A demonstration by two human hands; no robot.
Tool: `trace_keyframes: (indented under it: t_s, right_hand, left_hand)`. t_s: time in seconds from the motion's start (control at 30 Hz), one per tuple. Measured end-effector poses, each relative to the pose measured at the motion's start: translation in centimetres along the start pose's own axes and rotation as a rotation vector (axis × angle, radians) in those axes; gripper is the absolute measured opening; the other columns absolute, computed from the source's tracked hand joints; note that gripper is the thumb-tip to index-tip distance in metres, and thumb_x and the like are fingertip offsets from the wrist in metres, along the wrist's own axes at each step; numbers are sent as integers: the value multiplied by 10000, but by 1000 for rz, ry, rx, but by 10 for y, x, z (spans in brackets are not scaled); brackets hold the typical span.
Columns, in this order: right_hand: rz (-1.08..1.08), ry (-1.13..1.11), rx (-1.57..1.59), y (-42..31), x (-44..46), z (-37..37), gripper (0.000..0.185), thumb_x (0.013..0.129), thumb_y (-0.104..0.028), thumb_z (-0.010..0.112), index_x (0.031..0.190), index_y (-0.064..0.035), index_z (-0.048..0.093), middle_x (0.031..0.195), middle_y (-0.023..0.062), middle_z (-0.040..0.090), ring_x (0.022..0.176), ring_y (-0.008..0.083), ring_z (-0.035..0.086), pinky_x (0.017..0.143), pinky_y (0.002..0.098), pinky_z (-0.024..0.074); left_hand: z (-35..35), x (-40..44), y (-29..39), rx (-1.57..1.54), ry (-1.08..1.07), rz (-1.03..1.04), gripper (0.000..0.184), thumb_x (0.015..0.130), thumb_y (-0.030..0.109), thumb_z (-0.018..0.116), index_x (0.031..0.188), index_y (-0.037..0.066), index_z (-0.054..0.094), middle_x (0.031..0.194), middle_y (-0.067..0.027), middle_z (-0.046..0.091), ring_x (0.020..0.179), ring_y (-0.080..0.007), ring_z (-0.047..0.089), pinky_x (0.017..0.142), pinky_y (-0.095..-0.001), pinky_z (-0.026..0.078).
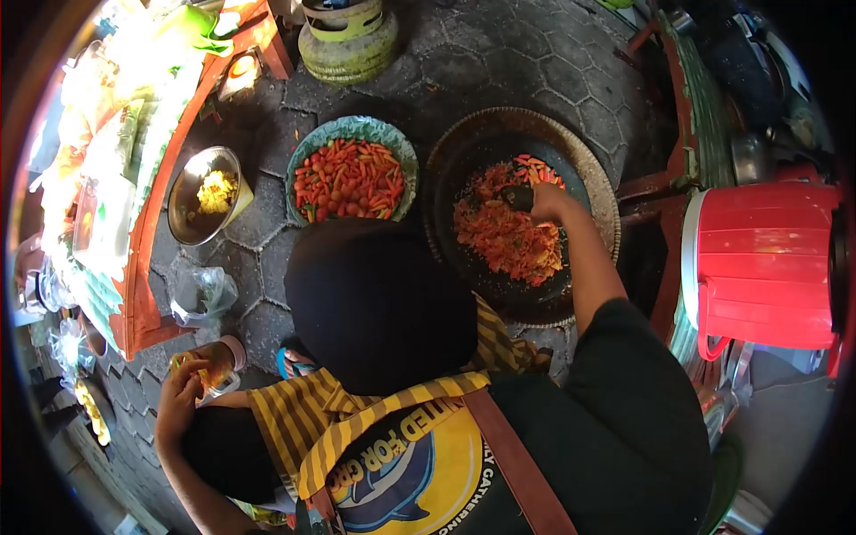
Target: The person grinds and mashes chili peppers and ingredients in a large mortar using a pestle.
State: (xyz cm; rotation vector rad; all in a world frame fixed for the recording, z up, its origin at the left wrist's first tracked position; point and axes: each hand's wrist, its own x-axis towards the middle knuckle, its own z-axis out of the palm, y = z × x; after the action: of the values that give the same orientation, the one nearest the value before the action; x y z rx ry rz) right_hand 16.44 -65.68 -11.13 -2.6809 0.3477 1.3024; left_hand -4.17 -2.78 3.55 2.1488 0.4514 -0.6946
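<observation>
My right hand (551,203) is closed around a dark stone pestle (517,197), which rests in the red-orange mash (508,236) in a wide dark mortar (441,227). Pieces of red chili lie near that hand at the mortar's upper right. At the lower left, my left hand (185,382) has its fingers curled at the end of a clear plastic jar (217,367) with yellow-orange contents. Left of the mortar, a green-patterned basin (412,169) holds red chilies and small round red ones (348,183).
A metal bowl (183,201) with yellow food and a clear plastic bag (203,294) are on the paving. A gas cylinder (348,45) is at the top. An orange-edged table (143,259) stands left; a red cooler (767,267) is right. A dark-covered head (379,303) blocks part of the view.
</observation>
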Motion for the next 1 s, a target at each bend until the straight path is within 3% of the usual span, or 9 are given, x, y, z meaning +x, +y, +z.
trace_keyframes:
  t_s: [0.07, 0.2, 0.3, 0.37, 0.5, 0.57, 0.77, 0.83, 1.0]
  right_hand:
    - [-32, 339, -43, -8, -10, 25, 305, 698, -115, 676, 967, 12, 611, 913, 168, 657, 848, 277, 649, 690, 404, 513]
    - [156, 506, 2, -26, 60, 98, 309, 694, -136, 667, 954, 22, 611, 913, 180, 653, 861, 278, 648, 701, 406, 518]
    - [16, 320, 65, -3, 68, 58, 298, 689, -110, 666, 945, 31, 608, 908, 197, 649, 872, 301, 644, 713, 410, 517]
    - [78, -70, 354, 13, 67, 25, 281, 681, -84, 664, 932, 30, 608, 926, 214, 644, 890, 334, 636, 734, 413, 517]
    - [-29, 163, 147, 3, 18, 29, 302, 674, -67, 668, 950, 33, 597, 939, 218, 640, 909, 352, 628, 756, 420, 514]
    - [-5, 578, 143, -9, 31, 72, 356, 677, -89, 673, 999, 35, 583, 982, 211, 634, 920, 344, 626, 779, 421, 508]
    - [5, 317, 38, 2, 73, 54, 353, 650, -84, 667, 977, 28, 594, 869, 220, 647, 818, 348, 647, 647, 420, 508]
    - [56, -107, 185, 2, 41, 12, 362, 667, -137, 693, 996, -2, 625, 999, 182, 640, 900, 298, 637, 744, 417, 513]
    - [-37, 234, -154, -12, 21, 56, 482, 621, -157, 718, 1057, -9, 575, 1019, 168, 633, 921, 305, 630, 747, 420, 517]
  left_hand:
    - [-5, -4, -6, 29, -21, -17, 248, 862, 86, 450, 1049, 10, 595, 709, 1, 508, 644, -83, 472, 593, -232, 395]
    - [-3, 4, -11, -27, -49, -23, 249, 869, 88, 447, 1056, 7, 590, 714, 0, 506, 634, -81, 464, 587, -233, 392]
    - [0, 5, 4, -17, -50, 2, 252, 874, 92, 446, 1066, 6, 585, 725, -1, 503, 638, -80, 462, 597, -228, 390]
    - [-2, 5, 9, 8, -43, 48, 255, 874, 93, 447, 1071, 6, 583, 733, -2, 505, 646, -80, 462, 603, -227, 391]
    - [-2, -2, -6, 12, -30, -14, 264, 873, 90, 446, 1086, 8, 578, 746, -5, 506, 659, -80, 464, 613, -224, 394]
    - [-4, -2, -6, -11, -41, -40, 264, 874, 92, 444, 1086, 8, 578, 745, -6, 508, 664, -81, 469, 614, -226, 396]
    - [-1, 8, 4, 21, -59, 30, 255, 878, 97, 441, 1068, 4, 583, 738, -7, 514, 645, -84, 478, 599, -224, 399]
    - [-2, 11, 5, 18, -49, 52, 252, 878, 98, 441, 1062, 3, 585, 739, -9, 517, 636, -84, 478, 593, -223, 399]
    - [-3, 6, 5, 35, -75, 25, 257, 878, 106, 447, 1071, 3, 581, 734, -7, 509, 630, -82, 474, 586, -224, 396]
